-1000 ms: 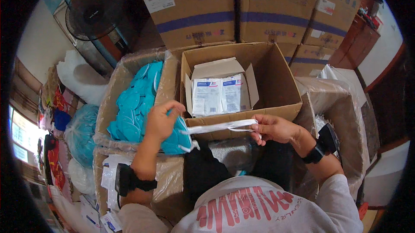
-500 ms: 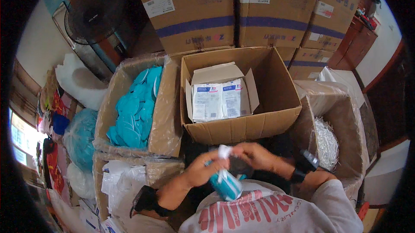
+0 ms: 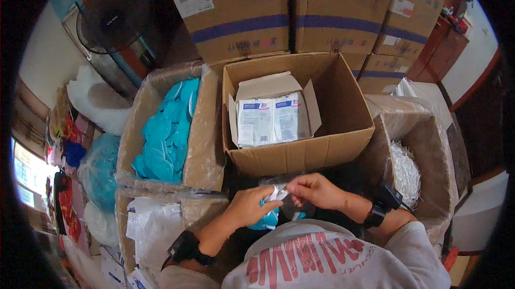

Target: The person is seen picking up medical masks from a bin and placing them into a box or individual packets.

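Observation:
Low in front of my body, my left hand (image 3: pixel 251 206) is closed around a teal bundle (image 3: pixel 266 220); part of it is hidden behind the fingers. A crumpled white strip (image 3: pixel 277 193) pokes out at its upper end, between thumb and fingers. Beside it, my right hand (image 3: pixel 321 191) is held with thumb and fingertips pinched together at the strip's edge. Whatever lies in that pinch is too small to make out. Another bit of teal (image 3: pixel 299 215) shows below my right hand, in the dark space by my lap.
Ahead stands an open carton (image 3: pixel 298 156) holding a smaller white box (image 3: pixel 315 108) of printed sachets. At left, a plastic-lined carton contains flat teal pieces (image 3: pixel 163 141); below it are clear plastic bags (image 3: pixel 153 230). A right carton holds white strands (image 3: pixel 405 176). Tall cartons (image 3: pixel 241 5) rise behind.
The teal bundle, which hung out below my left hand, has drawn up and left, mostly behind that hand. My right hand has shifted slightly, with its fingertips still beside the white strip.

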`<control>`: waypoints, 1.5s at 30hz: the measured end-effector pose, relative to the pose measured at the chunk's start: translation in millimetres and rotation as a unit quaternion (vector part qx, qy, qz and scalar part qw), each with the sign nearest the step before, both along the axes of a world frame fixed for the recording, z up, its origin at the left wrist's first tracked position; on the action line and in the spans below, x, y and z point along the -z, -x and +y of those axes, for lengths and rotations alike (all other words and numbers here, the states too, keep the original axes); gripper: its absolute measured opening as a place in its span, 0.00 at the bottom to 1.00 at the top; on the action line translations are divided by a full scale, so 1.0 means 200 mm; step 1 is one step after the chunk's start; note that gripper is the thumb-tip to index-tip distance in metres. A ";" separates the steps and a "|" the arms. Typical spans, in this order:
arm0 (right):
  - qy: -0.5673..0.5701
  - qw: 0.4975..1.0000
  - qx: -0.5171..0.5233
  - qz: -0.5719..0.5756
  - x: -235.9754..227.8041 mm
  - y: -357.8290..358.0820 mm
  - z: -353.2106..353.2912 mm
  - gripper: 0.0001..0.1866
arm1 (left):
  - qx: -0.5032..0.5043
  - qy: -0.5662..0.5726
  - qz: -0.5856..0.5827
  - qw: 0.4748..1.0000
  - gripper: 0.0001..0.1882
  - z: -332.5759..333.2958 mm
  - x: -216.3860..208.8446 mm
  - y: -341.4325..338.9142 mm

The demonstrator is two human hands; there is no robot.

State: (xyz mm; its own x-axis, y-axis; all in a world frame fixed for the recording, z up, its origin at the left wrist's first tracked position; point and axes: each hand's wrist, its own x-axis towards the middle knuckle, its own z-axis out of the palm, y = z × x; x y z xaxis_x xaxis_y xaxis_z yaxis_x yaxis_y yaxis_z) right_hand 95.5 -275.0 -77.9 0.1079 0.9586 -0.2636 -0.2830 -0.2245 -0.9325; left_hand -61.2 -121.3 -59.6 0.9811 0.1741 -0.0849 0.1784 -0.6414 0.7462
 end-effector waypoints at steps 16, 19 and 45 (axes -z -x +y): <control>0.058 0.989 -0.056 0.127 -0.10 -0.18 0.08 0.10 | -0.075 0.074 -0.032 0.994 0.10 0.08 -0.08 -0.07; 0.041 0.994 -0.013 0.098 -0.08 -0.19 0.08 0.08 | -0.149 0.253 -0.122 0.948 0.09 0.09 -0.03 -0.07; 0.015 0.904 -0.182 -0.387 -0.23 -0.02 0.10 0.22 | 0.043 -0.133 -0.104 0.985 0.09 0.01 -0.07 -0.10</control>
